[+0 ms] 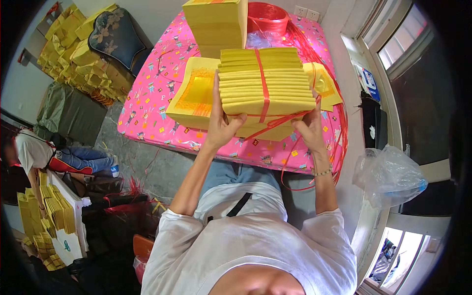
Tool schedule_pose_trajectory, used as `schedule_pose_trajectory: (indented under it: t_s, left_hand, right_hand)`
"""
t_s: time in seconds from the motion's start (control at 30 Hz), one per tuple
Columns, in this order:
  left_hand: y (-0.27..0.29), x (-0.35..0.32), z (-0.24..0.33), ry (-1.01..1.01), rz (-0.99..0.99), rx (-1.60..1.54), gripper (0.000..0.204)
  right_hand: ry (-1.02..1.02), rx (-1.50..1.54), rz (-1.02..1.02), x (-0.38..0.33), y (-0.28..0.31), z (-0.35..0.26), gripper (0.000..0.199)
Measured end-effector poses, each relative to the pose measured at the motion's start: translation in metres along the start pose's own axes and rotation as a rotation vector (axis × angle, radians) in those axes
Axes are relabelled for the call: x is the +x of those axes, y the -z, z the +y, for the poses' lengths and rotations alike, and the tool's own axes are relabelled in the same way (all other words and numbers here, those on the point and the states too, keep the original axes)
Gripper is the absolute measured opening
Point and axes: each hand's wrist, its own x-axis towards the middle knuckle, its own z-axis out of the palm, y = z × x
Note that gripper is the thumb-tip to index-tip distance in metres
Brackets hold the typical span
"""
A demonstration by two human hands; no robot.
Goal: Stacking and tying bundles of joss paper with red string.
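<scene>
A thick bundle of folded yellow paper [241,91] is raised over the table, gripped from both sides. My left hand [223,125] closes on its left end, thumb on the near face. At the opposite end my right hand [310,130] is closed on the bundle, beside a loose red plastic ribbon [275,122]. The same red ribbon crosses the bundle's middle as a band. Below and behind it lie a yellow paper stack with orange print [189,105] and a similar printed yellow stack [324,83], both partly hidden. A taller yellow paper block [216,32] stands behind.
The table has a pink patterned cover [147,110]. A red basin [270,17] sits at the back, with red ribbon strands [344,132] trailing along the right edge. A blue chair [115,37], a plastic bag [393,172] and another person [37,150] with yellow paper are around it.
</scene>
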Motion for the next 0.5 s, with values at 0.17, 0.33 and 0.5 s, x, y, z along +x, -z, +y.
schedule_pose_trajectory:
  t_s: [0.17,0.33,0.5]
  left_hand:
    - [0.001,-0.009,-0.012,-0.111,-0.013,0.131,0.096]
    - [-0.015,0.004,0.017,-0.042,0.09,0.059,0.094]
    - [-0.024,0.024,0.037,0.147,0.264,-0.025,0.083]
  right_hand:
    - [-0.028,0.007,-0.042,-0.012,0.005,0.014,0.083]
    - [0.058,-0.054,0.051,0.008,0.001,0.012,0.085]
    - [-0.075,-0.093,0.122,0.033,0.003,0.01,0.073]
